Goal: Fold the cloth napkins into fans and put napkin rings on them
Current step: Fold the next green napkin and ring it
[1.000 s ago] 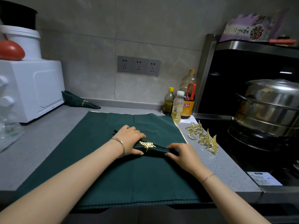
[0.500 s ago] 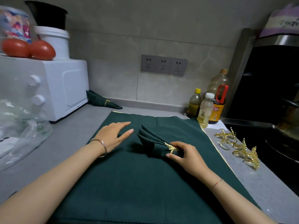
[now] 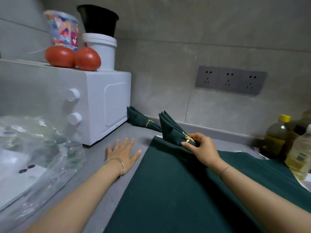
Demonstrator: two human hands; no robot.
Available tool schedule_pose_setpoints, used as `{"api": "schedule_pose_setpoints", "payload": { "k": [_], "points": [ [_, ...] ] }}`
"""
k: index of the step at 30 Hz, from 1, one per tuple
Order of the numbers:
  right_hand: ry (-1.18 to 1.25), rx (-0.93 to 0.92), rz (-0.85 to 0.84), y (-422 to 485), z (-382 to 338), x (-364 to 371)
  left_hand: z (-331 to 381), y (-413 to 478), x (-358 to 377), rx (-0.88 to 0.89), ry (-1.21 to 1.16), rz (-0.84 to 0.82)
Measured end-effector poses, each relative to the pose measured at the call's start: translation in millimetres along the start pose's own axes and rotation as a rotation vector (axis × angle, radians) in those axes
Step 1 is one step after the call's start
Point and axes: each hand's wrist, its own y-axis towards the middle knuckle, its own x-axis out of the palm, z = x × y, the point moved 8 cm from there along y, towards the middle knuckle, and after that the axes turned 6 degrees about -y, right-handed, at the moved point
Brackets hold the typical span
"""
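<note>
A grey kitchen counter (image 3: 101,174) carries one large dark green cloth (image 3: 185,190), spread flat at near right. A white oven (image 3: 107,105) stands at far left.

The right hand (image 3: 203,148) pinches one fan-folded napkin (image 3: 170,130) at its ringed end. It is lifted over the cloth's far edge, with the pleats opening up and to the left. The left hand (image 3: 122,152) lies flat on bare counter just left of the cloth, fingers straight and holding nothing.

The step looks like setting this fan beside the finished napkin (image 3: 141,117), which lies by the far wall near the oven. To do it well, keep the pinch on the gold ring (image 3: 188,138) so the pleats stay gathered. Lay it down without crushing the open end.

Counted:
- two ringed fans
- two rings
- one flat cloth
- three bottles (image 3: 276,138) at far right
- two tomatoes (image 3: 59,56)
</note>
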Motion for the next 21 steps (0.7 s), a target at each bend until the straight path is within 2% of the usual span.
{"api": "schedule_pose_setpoints", "payload": {
  "k": [6, 9, 15, 21],
  "points": [
    [-0.071, -0.045, -0.013, 96.7, -17.9, 73.4, -4.6, 13.4, 16.8, -0.018, -0.004, -0.082],
    [-0.106, -0.084, 0.029, 124.7, -34.1, 103.3, -2.6, 13.0, 17.6, -0.009, 0.039, -0.087],
    [-0.293, -0.118, -0.019, 163.0, -36.1, 175.9, -3.2, 14.8, 18.5, -0.020, 0.060, -0.071],
    [-0.396, -0.104, 0.000, 165.3, -34.4, 183.0, -1.6, 12.9, 18.0, -0.023, 0.043, -0.079]
  ]
}}
